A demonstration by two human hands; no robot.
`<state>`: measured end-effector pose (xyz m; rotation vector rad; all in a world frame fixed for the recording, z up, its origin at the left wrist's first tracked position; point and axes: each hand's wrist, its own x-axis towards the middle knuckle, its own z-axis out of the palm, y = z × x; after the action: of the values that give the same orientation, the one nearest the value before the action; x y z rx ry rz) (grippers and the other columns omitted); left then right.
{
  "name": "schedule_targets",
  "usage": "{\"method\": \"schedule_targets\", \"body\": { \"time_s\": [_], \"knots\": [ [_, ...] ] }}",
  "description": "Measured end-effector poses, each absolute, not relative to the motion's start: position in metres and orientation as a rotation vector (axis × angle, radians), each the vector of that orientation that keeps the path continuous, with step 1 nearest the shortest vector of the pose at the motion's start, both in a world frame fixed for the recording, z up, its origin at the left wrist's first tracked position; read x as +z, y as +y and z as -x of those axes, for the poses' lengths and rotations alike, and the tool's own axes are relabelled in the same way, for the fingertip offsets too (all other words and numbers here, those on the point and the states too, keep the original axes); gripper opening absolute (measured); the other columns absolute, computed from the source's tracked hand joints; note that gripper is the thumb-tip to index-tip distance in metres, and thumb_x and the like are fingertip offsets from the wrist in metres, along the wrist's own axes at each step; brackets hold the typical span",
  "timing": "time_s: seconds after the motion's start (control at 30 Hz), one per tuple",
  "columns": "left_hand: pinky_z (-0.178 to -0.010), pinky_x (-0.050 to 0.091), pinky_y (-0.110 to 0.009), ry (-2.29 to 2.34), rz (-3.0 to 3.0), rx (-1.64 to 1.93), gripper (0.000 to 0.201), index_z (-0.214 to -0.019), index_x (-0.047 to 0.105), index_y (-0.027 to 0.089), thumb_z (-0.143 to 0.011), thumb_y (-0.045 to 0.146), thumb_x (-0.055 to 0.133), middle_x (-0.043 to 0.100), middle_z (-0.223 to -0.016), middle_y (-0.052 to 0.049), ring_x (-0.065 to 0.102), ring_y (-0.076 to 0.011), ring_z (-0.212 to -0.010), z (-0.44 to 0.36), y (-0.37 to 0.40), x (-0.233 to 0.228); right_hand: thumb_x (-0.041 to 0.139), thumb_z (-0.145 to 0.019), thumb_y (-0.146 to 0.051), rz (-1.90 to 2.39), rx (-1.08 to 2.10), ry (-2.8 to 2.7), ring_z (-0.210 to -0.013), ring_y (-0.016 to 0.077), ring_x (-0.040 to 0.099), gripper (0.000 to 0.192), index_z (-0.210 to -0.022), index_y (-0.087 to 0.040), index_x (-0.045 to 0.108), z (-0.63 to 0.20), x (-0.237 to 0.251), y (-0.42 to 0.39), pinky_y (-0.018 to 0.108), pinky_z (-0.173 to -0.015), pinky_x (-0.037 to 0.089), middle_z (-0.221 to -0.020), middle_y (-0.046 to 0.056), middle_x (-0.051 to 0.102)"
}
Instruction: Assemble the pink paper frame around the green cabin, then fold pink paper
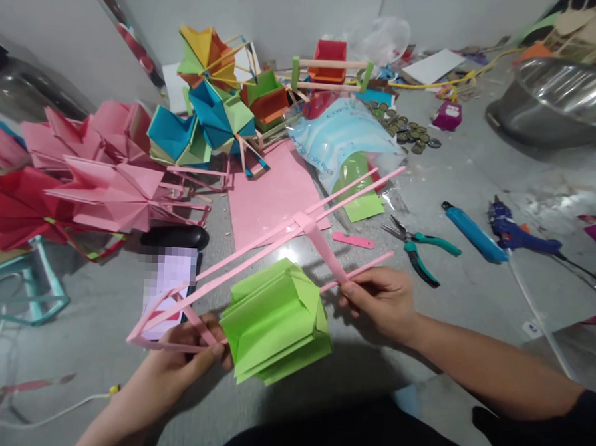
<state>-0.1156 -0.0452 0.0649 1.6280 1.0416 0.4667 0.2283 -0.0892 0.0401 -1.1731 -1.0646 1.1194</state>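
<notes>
The left hand is pinched shut on the near, converging end of a pink stick frame, thumb on top and fingers curled beneath; just to its right, touching the fingertips, hangs a folded green paper fan, its pleats bunched and opening toward the person. The right hand is closed in a fingertip pinch on a shorter pink stick that sticks out from the far side of the green paper; whether that stick runs on through the folds to the left hand cannot be told, since the paper hides it.

The relation that counts is this: the green paper lies between the two hands, right of the left hand and left of the right one, about equally close to both; the frame's long axis runs from the left hand up and away to the right, passing above the green paper and beyond the right hand, its two long rails ending over a clear plastic packet; a pink crosspiece slants down from those rails to the right hand's fingers.

Beyond the right hand, farther right, lie green-handled pliers, then a blue utility knife and a blue glue gun; beyond the left hand, to its left, stand pink paper fans.
</notes>
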Motion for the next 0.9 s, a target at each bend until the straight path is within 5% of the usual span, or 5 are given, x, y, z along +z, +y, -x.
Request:
{"method": "schedule_targets", "body": {
  "time_s": [0.27, 0.4, 0.5, 0.7, 0.9],
  "knots": [
    [-0.071, 0.061, -0.03, 1.026, -1.587, 0.451, 0.039, -0.076, 0.08, 0.027, -0.1, 0.056, 0.071, 0.079, -0.078, -0.007, 0.074, -0.0244, -0.074, 0.112, -0.045, 0.056, 0.089, -0.091, -0.051, 1.204, 1.103, -0.971, -0.045, 0.0126, 0.059, 0.031, -0.081, -0.024, 0.078, -0.227, 0.028, -0.089, 0.027, -0.043, 0.054, -0.065, 0.001, 0.075],
    [-0.073, 0.061, -0.032, 1.067, -1.546, 0.53, 0.049, -0.077, 0.078, 0.023, -0.099, 0.065, 0.069, 0.078, -0.076, -0.008, 0.073, -0.0247, -0.073, 0.112, -0.048, 0.055, 0.095, -0.082, -0.04, 1.149, 1.004, -1.006, -0.073, 0.0186, 0.07, 0.023, -0.091, -0.026, 0.079, -0.235, 0.023, -0.08, 0.034, -0.067, 0.063, -0.083, 0.003, 0.076],
    [-0.074, 0.06, -0.034, 1.1, -1.527, 0.597, 0.049, -0.076, 0.076, 0.021, -0.096, 0.065, 0.074, 0.077, -0.075, -0.01, 0.071, -0.0247, -0.074, 0.112, -0.046, 0.056, 0.097, -0.075, -0.03, 1.074, 1.119, -0.906, -0.084, 0.0171, 0.069, 0.035, -0.104, -0.027, 0.078, -0.242, 0.021, -0.071, 0.032, -0.079, 0.061, -0.091, 0.001, 0.074],
    [-0.071, 0.057, -0.034, 1.124, -1.572, 0.687, 0.039, -0.076, 0.075, 0.021, -0.094, 0.055, 0.08, 0.074, -0.072, -0.008, 0.066, -0.0219, -0.07, 0.113, -0.038, 0.057, 0.098, -0.066, -0.02, 0.974, 1.368, -0.662, -0.077, 0.0107, 0.063, 0.04, -0.102, -0.023, 0.079, -0.246, 0.028, -0.063, 0.022, -0.071, 0.054, -0.086, -0.002, 0.071],
    [-0.065, 0.057, -0.032, 1.155, -1.549, 0.733, 0.027, -0.079, 0.076, 0.024, -0.09, 0.047, 0.086, 0.074, -0.074, -0.007, 0.069, -0.0221, -0.069, 0.116, -0.034, 0.057, 0.095, -0.067, -0.019, 0.929, 1.406, -0.569, -0.071, 0.0124, 0.058, 0.03, -0.091, -0.024, 0.076, -0.244, 0.036, -0.07, 0.025, -0.066, 0.05, -0.081, -0.002, 0.067]
  ]
}}
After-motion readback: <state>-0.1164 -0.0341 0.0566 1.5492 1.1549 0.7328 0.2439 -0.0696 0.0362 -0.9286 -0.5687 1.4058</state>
